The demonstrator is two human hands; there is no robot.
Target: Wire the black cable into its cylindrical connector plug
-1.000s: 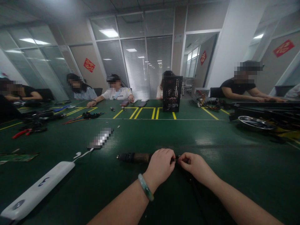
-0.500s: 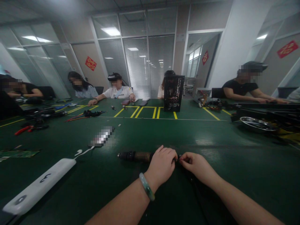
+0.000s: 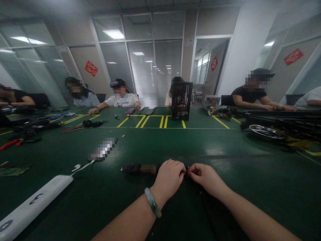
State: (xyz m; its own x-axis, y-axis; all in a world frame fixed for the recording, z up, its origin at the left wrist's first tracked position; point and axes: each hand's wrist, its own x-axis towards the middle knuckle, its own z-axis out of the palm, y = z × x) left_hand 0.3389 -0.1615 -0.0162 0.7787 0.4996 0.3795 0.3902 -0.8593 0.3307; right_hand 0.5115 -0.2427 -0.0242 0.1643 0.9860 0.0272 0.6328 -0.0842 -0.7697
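An electric screwdriver (image 3: 147, 169), dark with a brownish barrel, lies along the green table with its metal tip to the left. My left hand (image 3: 170, 175) is wrapped over its rear end, hiding that part. Close against it, my right hand (image 3: 207, 177) pinches at the tail of the tool with thumb and forefinger. From there a black cord (image 3: 204, 201) runs down toward the table's near edge. The fingers of my right hand cover most of what they grip, seemingly the cord's end at the tool. A green bangle (image 3: 152, 202) circles my left wrist.
At left lie a white power strip (image 3: 37, 207), a pixelated device (image 3: 104, 149) on a white cable, red-handled pliers (image 3: 11, 144) and dark cables (image 3: 91, 124). A black computer case (image 3: 182, 102) stands at the back. A metal bowl (image 3: 266, 131) sits at right. Several people sit around.
The whole view has shifted slightly, so things appear further left. Both hands stay at the rear of the screwdriver, with little visible change in their grip.
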